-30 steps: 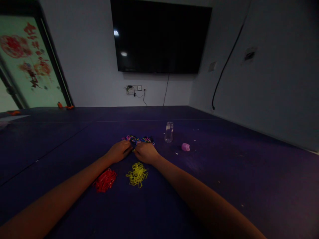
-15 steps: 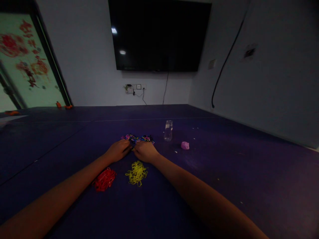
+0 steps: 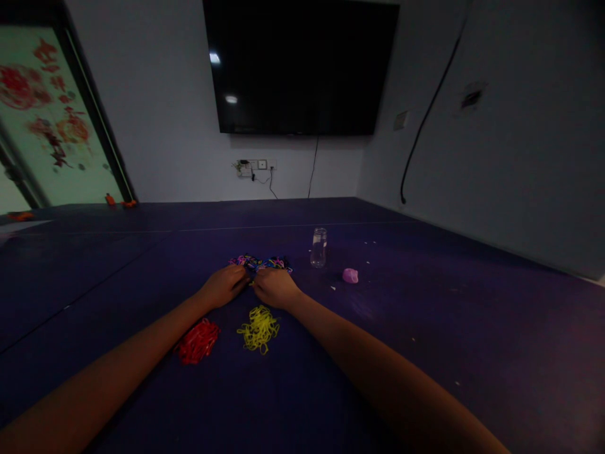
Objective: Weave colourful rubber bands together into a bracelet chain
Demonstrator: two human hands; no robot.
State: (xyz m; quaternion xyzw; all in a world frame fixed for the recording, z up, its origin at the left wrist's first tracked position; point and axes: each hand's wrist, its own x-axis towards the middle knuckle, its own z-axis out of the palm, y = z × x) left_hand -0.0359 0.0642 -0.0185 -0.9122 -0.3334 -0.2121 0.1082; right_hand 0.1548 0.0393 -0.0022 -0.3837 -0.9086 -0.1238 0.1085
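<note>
My left hand (image 3: 225, 285) and my right hand (image 3: 276, 288) are close together at the near edge of a mixed, many-coloured pile of rubber bands (image 3: 246, 260). The fingers of both are curled down, and their tips are mostly hidden from me. A small bit of yellow shows at the right hand's fingertips, apparently a rubber band. Nearer to me lie a heap of red rubber bands (image 3: 198, 341), beside my left forearm, and a heap of yellow rubber bands (image 3: 259, 330), just below the right hand.
A clear jar (image 3: 318, 249) stands upright beyond my right hand, with a small pink object (image 3: 350, 275) to its right. Small white scraps are scattered on the dark purple surface (image 3: 411, 302). A wall-mounted television (image 3: 302, 69) is at the back.
Both hands stay at the mixed pile with hardly any visible movement. The whole view has shifted very slightly.
</note>
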